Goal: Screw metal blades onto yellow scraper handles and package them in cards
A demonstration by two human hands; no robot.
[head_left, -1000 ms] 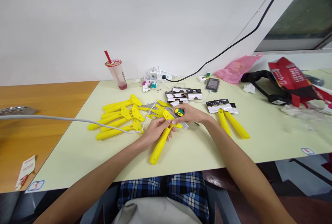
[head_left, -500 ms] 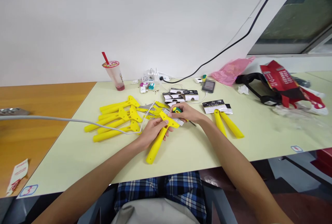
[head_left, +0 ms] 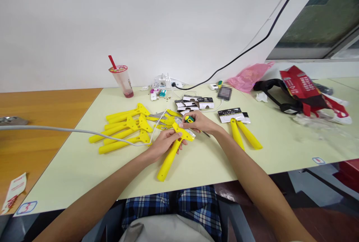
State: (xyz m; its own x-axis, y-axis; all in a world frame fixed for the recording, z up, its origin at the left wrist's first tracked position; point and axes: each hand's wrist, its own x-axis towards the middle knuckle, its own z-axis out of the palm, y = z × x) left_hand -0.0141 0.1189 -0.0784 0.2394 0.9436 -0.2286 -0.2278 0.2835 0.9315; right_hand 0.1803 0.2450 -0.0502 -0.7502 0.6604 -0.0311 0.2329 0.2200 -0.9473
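Observation:
My left hand (head_left: 166,143) is closed round the neck of a yellow scraper handle (head_left: 168,161), its wide head up and its grip slanting toward me. In my right hand (head_left: 200,121) a screwdriver with a green and yellow handle (head_left: 190,119) is tucked in the palm, its shaft sticking out to the right. The right fingertips meet at the scraper's head; whether they pinch a small part there is too small to tell. Several yellow scraper handles (head_left: 123,145) lie to the left. Behind my hands are flat yellow pieces and metal blades (head_left: 161,116).
Black and white header cards (head_left: 206,103) lie behind my hands. Two yellow handles (head_left: 249,135) with a card rest at right. A drink cup (head_left: 123,81) stands at back left. A white cable (head_left: 84,131) crosses the left side. A pink bag (head_left: 249,76) and red packaging (head_left: 304,85) sit at back right.
The scraper's grip end has dipped slightly toward me. Both hands keep their hold, with only small finger movement. The whole view has shifted a little.

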